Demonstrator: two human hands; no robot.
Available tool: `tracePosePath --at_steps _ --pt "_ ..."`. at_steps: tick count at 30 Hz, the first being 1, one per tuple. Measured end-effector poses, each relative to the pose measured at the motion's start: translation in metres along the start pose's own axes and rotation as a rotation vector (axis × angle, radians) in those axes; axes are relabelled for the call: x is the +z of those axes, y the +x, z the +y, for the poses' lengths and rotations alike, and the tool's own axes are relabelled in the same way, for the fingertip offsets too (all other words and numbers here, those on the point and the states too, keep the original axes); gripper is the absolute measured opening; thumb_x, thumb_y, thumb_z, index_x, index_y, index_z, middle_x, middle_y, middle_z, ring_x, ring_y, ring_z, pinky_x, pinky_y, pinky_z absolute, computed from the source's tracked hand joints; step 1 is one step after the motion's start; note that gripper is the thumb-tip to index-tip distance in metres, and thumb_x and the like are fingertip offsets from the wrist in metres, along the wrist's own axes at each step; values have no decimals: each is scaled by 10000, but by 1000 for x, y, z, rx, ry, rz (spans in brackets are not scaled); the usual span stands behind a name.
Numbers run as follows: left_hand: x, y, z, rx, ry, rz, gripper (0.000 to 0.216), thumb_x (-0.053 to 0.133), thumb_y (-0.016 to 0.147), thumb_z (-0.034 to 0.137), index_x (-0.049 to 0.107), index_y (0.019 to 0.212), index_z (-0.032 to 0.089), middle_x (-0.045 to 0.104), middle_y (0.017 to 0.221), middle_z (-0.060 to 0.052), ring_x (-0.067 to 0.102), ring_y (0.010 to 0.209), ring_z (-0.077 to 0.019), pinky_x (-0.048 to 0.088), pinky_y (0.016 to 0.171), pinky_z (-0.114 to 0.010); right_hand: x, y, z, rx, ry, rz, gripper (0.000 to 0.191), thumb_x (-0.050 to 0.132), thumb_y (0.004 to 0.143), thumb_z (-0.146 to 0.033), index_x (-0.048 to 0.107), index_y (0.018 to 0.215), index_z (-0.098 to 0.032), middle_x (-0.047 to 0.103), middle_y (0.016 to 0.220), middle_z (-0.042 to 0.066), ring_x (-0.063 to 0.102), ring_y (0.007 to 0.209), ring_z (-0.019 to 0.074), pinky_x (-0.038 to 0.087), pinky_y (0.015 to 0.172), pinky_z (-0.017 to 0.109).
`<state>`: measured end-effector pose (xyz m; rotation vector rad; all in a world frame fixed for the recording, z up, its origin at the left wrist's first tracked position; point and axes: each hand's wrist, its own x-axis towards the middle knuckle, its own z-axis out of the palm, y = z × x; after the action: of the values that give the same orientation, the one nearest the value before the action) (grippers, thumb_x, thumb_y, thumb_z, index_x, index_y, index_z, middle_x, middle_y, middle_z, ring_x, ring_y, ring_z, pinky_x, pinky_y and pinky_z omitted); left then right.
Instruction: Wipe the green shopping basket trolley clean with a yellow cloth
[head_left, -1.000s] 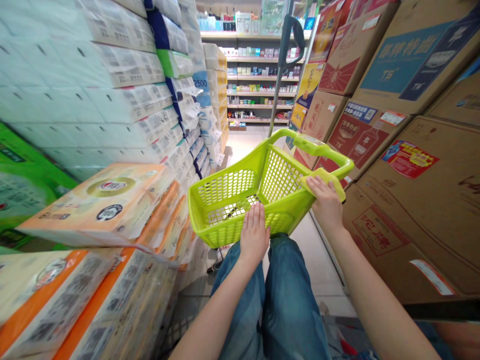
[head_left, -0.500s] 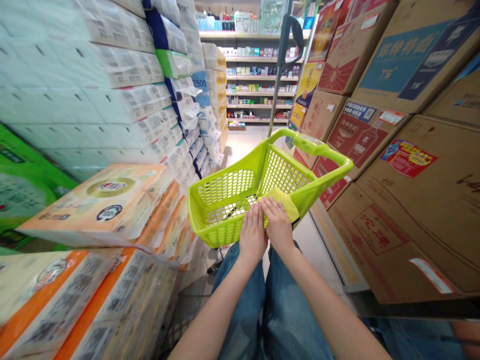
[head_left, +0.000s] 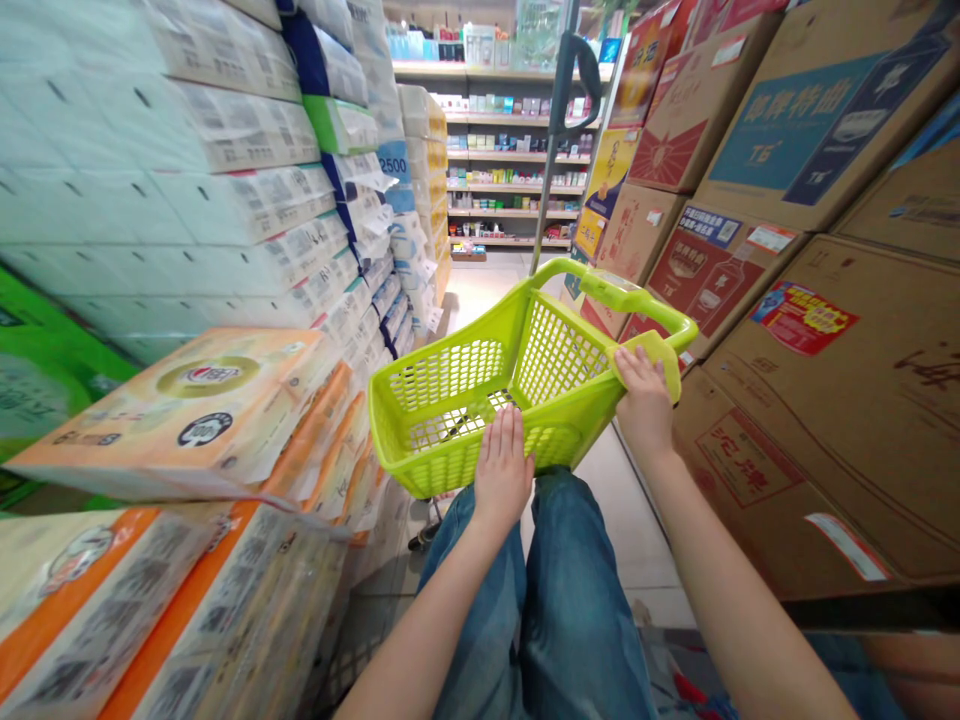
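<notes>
A lime-green shopping basket cart (head_left: 442,458) with lattice walls stands just in front of my knees. My left hand (head_left: 504,468) lies on its near rim, fingers stretched out and close together, the thumb partly hidden. At the basket's right upper side, below the handle bar (head_left: 637,300), my right hand (head_left: 646,405) presses a yellow cloth (head_left: 664,362) against the frame, fingers over the cloth. Nothing but the lattice floor shows inside the basket.
Stacked tissue packs (head_left: 247,220) rise on the left, with orange packs (head_left: 202,400) lower and nearer. Cardboard cartons (head_left: 757,440) line the right. A grey pole with a loop handle (head_left: 574,85) stands behind the cart. Stocked shelves (head_left: 510,155) close the aisle's far end.
My right hand has moved right and up with the yellow cloth, from beside my left hand to near the handle. My left hand stays on the near rim.
</notes>
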<state>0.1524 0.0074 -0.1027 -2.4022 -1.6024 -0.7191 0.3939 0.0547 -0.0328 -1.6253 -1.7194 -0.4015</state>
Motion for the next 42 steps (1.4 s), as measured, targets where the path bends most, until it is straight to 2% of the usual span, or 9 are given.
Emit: tracePosePath --at_steps 7,10,16,22,26,32,35,38,42 --pt "4 0 -1 8 -14 37 753 443 920 227 121 1584 77 292 1627 -160 218 1525 -262 267 1231 -463 44 -58 -102 -110 185 -177 763 365 751 41 490 1466 -191 565 1461 90 412 1443 222 310 1218 516" --pt "4 -1 -1 16 -2 41 779 449 892 177 110 1586 79 299 1624 -157 228 1522 -257 265 1234 -457 50 -69 -123 -136 216 -211 706 366 787 19 511 1450 -176 550 1474 94 412 1443 222 322 1215 497" --pt "0 0 0 3 -7 16 720 428 945 275 154 1577 66 298 1626 -150 234 1520 -261 261 1232 -447 22 -47 -72 -272 150 -278 760 356 752 63 517 1444 -208 564 1466 52 452 1417 204 347 1207 458" --pt "1 1 0 9 -4 10 741 447 944 293 141 1581 70 291 1628 -151 240 1518 -269 252 1236 -448 -6 -7 -1 -86 41 -76 716 403 746 41 558 1403 -198 607 1419 75 459 1412 239 305 1211 530" --pt "2 0 0 7 -1 14 738 449 944 293 151 1578 62 293 1627 -153 234 1520 -266 240 1242 -443 8 -11 -14 5 34 -3 700 382 739 47 578 1380 -156 623 1395 105 448 1419 251 281 1215 550" --pt "2 0 -1 18 13 13 714 456 936 265 199 1561 35 282 1631 -156 220 1524 -268 243 1242 -444 45 -57 -96 -127 172 -155 756 368 720 54 539 1421 -171 593 1433 79 435 1427 222 312 1216 500" --pt "2 0 -1 21 14 14 719 463 923 238 200 1561 33 294 1626 -153 228 1521 -266 236 1245 -439 50 -68 -114 -184 201 -196 716 374 748 43 547 1412 -160 576 1450 83 447 1418 226 340 1204 485" --pt "2 1 -1 11 8 19 707 449 940 275 203 1563 47 303 1623 -153 240 1518 -264 242 1242 -437 40 -61 -98 -279 189 -240 718 375 756 51 547 1414 -181 585 1443 66 472 1401 214 368 1192 462" --pt "2 1 0 13 15 9 699 442 952 296 210 1559 36 291 1627 -158 234 1520 -265 239 1243 -430 12 -35 -41 -297 107 -204 716 373 763 60 551 1410 -188 598 1430 65 491 1386 216 357 1198 471"
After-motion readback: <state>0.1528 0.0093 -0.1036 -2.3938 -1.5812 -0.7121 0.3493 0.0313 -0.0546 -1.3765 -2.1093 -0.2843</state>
